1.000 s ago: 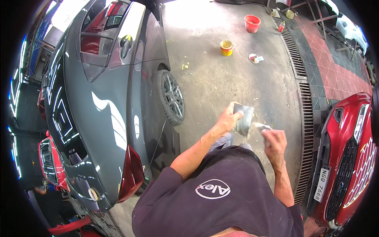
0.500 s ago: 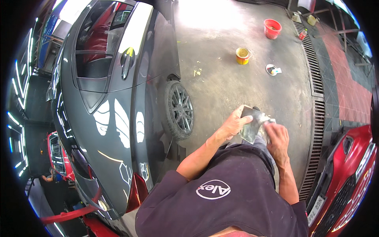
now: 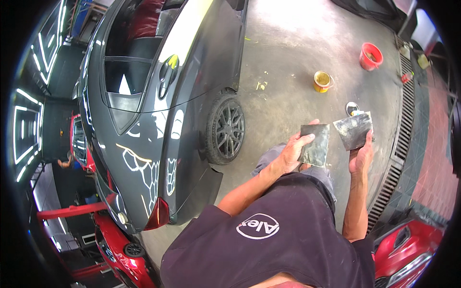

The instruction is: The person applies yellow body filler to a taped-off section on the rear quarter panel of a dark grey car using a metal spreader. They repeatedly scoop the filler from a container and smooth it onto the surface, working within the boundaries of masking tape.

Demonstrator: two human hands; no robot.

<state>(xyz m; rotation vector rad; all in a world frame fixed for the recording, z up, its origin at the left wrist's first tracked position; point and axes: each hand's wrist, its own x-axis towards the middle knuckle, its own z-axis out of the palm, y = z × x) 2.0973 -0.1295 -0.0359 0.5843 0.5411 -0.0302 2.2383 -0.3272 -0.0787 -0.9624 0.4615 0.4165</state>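
My left hand (image 3: 290, 153) grips a dark rectangular filler spreader (image 3: 317, 146), its thumb lying across the face, which is smeared with pale putty. To the right, apart from it, my right hand (image 3: 361, 159) holds a second dark filler spreader (image 3: 354, 133) by its lower right part, tilted, with light smears along the upper edge. Both hands are in front of my dark shirt, above the concrete floor. Behind the right spreader, partly hidden, a small round dish (image 3: 352, 107) sits on the floor.
A dark grey car (image 3: 192, 110) stands on my left, its wheel (image 3: 226, 127) facing me. Farther off are a yellow can (image 3: 322, 81) and a red bucket (image 3: 370, 56). A drain grate (image 3: 403, 125) runs along the right; a red car (image 3: 408, 247) stands at lower right.
My hands have come apart; the right one was blurred against the left spreader and now holds its own spreader clear of it. The view has shifted, moving the floor items rightward.
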